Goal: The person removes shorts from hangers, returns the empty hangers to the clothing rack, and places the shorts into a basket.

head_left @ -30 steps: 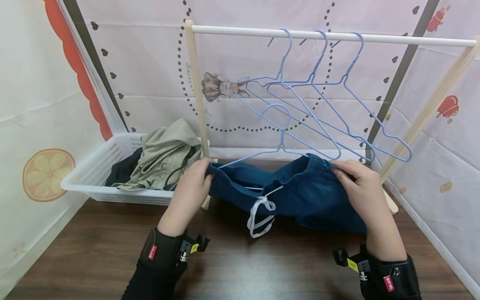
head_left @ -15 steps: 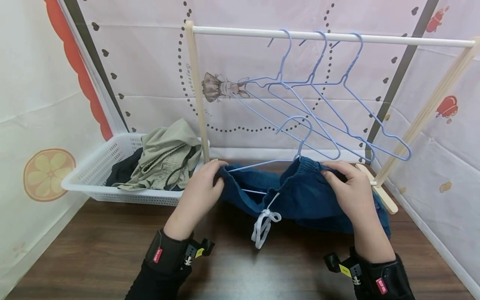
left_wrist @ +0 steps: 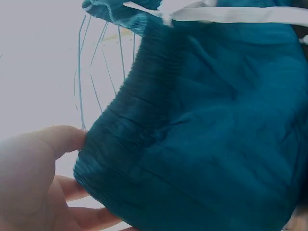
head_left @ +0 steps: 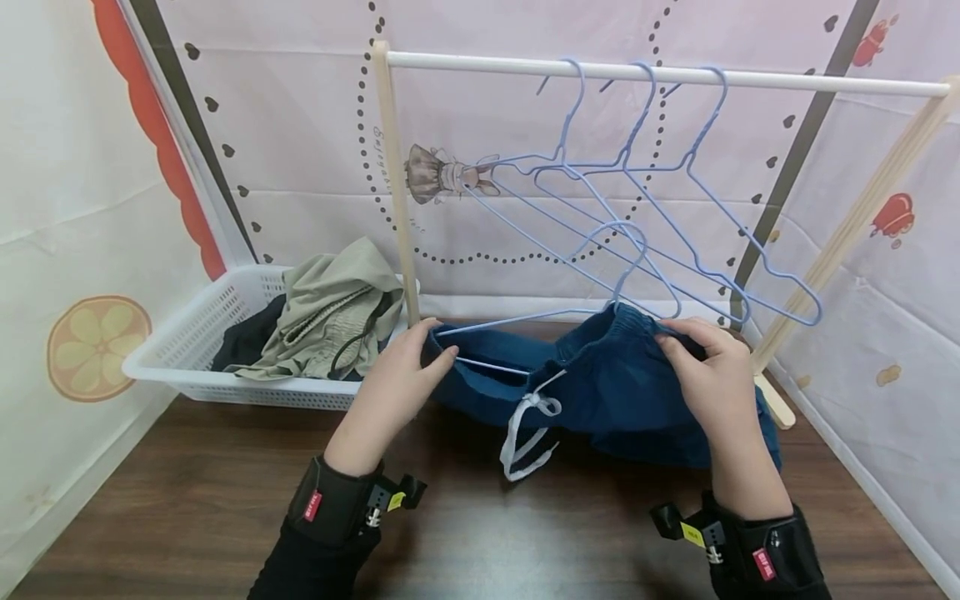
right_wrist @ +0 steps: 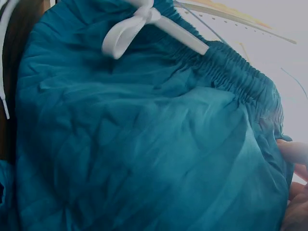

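Observation:
Blue drawstring pants with a gathered elastic waistband are stretched between my two hands. A white drawstring, tied in a bow, dangles from the front. My left hand pinches the left end of the waistband, thumb at the near side. At the other end, my right hand grips the waistband between thumb and fingers. Inside the waist opening sits a light-blue wire hanger; its hook rises above the waistband, and its right part is hidden by the cloth. Both wrist views show the waistband at the fingertips.
Behind the pants stands a rack with a white rail and wooden posts. Several light-blue hangers hang from it. A white basket at the left holds khaki clothing and a black garment.
The hanger's hook has shifted right relative to the rack and risen slightly since half a second ago. Both hands have kept hold of the waistband, dipping inward and then spreading slightly.

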A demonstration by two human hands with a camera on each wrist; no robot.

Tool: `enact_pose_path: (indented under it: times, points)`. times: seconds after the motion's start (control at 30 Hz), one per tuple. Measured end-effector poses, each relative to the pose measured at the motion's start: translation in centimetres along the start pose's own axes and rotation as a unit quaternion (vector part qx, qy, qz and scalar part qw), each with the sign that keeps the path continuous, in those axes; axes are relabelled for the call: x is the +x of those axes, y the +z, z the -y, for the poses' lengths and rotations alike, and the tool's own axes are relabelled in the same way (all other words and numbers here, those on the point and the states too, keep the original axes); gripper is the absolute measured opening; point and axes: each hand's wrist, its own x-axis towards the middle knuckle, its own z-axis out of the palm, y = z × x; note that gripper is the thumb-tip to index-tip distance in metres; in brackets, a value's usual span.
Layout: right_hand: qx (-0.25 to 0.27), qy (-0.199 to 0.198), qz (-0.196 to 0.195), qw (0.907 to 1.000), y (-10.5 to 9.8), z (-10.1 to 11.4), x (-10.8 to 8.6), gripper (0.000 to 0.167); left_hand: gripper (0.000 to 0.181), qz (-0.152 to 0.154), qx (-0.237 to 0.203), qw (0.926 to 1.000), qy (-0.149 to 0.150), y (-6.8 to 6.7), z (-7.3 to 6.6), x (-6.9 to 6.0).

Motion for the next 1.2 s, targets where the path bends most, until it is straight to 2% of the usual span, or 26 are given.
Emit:
enact_pose_path:
  times: [0.17,0.33,0.53,0.9,1.2]
  points:
    - [0.025,0.021,-0.024,0.9992,-0.23,-0.28,0.13,0.018,0.046,-0.037,-0.028,0.9988,0.018,-0.17,0.71,0.11]
    - [0.009,0.012,-0.010,0.9998,-0.02,-0.26,0.10,0.017,0.044,-0.054,-0.028,0.9978,0.025,-0.07,0.92,0.21]
    - [-0.013,-0.003,0.007,0.9999,0.36,-0.01,-0.05,0.016,0.035,-0.060,-0.022,0.9970,0.045,-0.11,0.75,0.08]
    - [-0.016,-0.016,0.018,0.9996,0.55,-0.10,-0.16,0.016,0.016,-0.042,0.016,0.9950,0.089,-0.16,0.09,0.04]
    - [-0.005,-0.013,0.053,0.9985,0.46,-0.21,-0.05,0.016,0.015,-0.082,-0.033,0.9915,0.095,-0.64,0.10,-0.30]
